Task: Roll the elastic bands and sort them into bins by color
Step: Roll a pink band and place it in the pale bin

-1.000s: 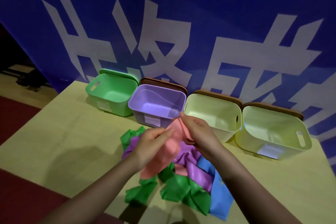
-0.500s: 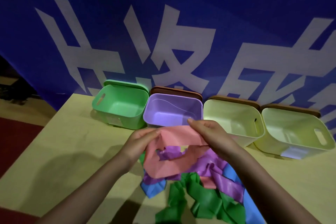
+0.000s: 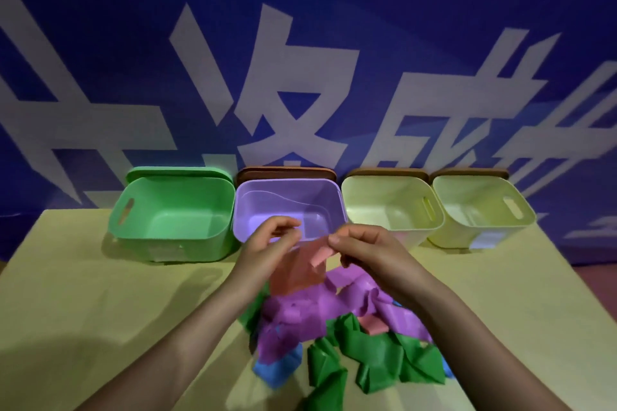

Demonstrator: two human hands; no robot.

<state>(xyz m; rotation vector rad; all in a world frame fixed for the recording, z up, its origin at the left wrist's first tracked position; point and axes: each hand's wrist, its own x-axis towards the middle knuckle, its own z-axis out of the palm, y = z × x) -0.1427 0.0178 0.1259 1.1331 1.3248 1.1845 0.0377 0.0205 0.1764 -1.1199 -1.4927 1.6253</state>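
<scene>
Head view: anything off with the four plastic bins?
Nothing stands out: green bin, purple bin and two pale yellow bins stand upright in a row; the bottoms that show hold no bands.

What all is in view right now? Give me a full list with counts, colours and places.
green bin: one, green, far left of the row, nothing inside
purple bin: one, purple, second from left
pale yellow bins: two, right end of the row
pink band: one, pink, lifted above the pile
band pile: purple, green, blue, some pink; count unclear; near table centre
table: one, yellowish
banner: one, blue with white characters, behind the bins
left hand: pinches the pink band
right hand: pinches the pink band
</scene>
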